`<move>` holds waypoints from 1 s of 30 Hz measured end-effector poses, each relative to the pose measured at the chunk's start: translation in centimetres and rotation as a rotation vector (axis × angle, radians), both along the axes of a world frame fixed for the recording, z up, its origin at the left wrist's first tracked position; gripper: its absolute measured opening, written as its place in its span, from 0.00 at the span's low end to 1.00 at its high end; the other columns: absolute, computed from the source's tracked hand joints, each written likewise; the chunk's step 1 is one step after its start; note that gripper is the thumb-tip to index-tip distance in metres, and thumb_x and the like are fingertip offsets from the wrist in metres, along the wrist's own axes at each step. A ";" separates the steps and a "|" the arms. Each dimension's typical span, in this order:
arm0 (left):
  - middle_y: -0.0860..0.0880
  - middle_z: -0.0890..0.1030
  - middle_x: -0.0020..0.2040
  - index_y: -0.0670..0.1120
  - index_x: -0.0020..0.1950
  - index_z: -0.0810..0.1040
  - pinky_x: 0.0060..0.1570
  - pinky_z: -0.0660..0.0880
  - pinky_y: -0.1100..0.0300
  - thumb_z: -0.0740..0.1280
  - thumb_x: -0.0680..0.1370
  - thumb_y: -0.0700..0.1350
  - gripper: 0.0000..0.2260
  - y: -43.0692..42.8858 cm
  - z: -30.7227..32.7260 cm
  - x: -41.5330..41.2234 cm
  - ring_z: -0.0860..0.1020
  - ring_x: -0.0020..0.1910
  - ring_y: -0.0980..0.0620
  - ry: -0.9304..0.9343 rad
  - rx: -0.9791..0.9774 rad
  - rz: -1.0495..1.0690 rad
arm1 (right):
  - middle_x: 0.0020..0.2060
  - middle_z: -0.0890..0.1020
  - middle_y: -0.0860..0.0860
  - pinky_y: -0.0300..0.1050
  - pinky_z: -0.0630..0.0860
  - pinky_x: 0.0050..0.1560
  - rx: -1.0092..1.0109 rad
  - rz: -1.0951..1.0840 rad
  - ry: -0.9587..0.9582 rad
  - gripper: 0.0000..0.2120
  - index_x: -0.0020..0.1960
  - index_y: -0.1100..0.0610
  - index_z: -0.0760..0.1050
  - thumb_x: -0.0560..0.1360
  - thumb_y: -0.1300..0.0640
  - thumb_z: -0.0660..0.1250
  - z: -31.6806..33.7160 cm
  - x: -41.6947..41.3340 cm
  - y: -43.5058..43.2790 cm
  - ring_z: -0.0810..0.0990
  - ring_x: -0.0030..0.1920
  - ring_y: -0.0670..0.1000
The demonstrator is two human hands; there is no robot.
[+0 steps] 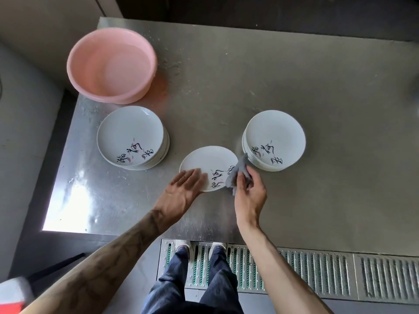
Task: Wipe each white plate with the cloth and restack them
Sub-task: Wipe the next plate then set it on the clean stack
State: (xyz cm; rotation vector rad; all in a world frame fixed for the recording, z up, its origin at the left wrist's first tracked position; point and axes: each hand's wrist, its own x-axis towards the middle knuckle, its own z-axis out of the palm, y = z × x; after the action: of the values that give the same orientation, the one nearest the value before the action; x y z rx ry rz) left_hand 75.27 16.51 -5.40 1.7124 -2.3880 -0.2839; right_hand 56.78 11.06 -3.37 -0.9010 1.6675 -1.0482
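Near the counter's (294, 71) front edge, left hand (183, 189) presses flat on the single plate (208, 162); right hand (248, 193) pinches the cloth (238, 173) — stacks (130, 132) (275, 134) flank it, pink basin (111, 64) at the far-left corner.

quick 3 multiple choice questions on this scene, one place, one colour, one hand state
1. Where is the basin? A) far left of the table B) its near right corner C) its middle
2. What colour is the cloth? A) red B) grey C) green
3. The left hand is: A) gripping the cloth B) in the basin C) flat on the single plate
1 A, it sits at that corner; 2 B, grey in the right hand; 3 C, straight fingers rest on it.
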 end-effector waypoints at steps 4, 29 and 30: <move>0.46 0.84 0.63 0.46 0.69 0.80 0.51 0.82 0.51 0.66 0.84 0.45 0.14 -1.0 3.0 -0.8 0.85 0.56 0.45 0.284 0.062 0.210 | 0.55 0.85 0.53 0.38 0.75 0.61 -0.118 0.070 -0.045 0.11 0.60 0.61 0.80 0.80 0.67 0.67 2.6 0.9 -2.5 0.82 0.57 0.47; 0.37 0.85 0.52 0.38 0.58 0.83 0.49 0.81 0.51 0.64 0.84 0.44 0.12 0.9 8.4 -1.9 0.83 0.50 0.44 1.633 0.585 0.616 | 0.66 0.79 0.48 0.39 0.69 0.71 -0.661 0.819 0.442 0.15 0.66 0.56 0.80 0.80 0.65 0.66 8.2 1.9 -1.2 0.76 0.68 0.45; 0.37 0.85 0.54 0.37 0.59 0.83 0.51 0.81 0.50 0.64 0.84 0.44 0.13 1.0 8.4 -1.8 0.83 0.51 0.43 1.639 0.582 0.619 | 0.65 0.80 0.48 0.39 0.70 0.69 -0.634 0.771 0.432 0.15 0.65 0.56 0.80 0.80 0.65 0.66 8.3 1.6 -1.7 0.77 0.67 0.45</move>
State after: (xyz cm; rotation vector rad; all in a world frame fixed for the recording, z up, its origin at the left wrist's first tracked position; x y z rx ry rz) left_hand 73.51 17.48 3.05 1.2530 -0.5799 -1.5513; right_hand 58.39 9.38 4.97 -2.0979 1.0968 -0.8555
